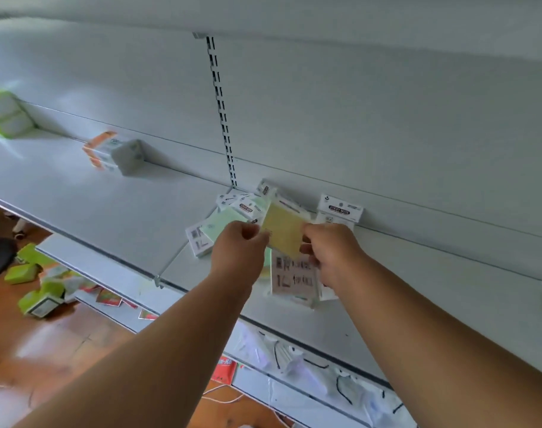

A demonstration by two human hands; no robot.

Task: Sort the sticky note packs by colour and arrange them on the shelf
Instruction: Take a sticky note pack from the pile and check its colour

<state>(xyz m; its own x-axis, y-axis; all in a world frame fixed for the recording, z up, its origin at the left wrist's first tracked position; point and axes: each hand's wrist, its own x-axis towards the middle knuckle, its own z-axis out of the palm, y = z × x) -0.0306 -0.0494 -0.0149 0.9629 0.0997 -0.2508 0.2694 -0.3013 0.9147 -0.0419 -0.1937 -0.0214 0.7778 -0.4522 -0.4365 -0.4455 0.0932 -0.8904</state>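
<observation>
A yellow sticky note pack is held above the white shelf, tilted, between both hands. My left hand pinches its left lower edge and my right hand grips its right edge. Behind them lies a loose pile with a green pack and white backing cards. One white-headed pack stands upright against the back panel. A pack lying back side up shows barcodes below my hands.
Further left on the shelf sit an orange-and-white box and green-and-white boxes. Green boxes and red packets lie on the wooden floor. The lower shelf holds clear bags with black items.
</observation>
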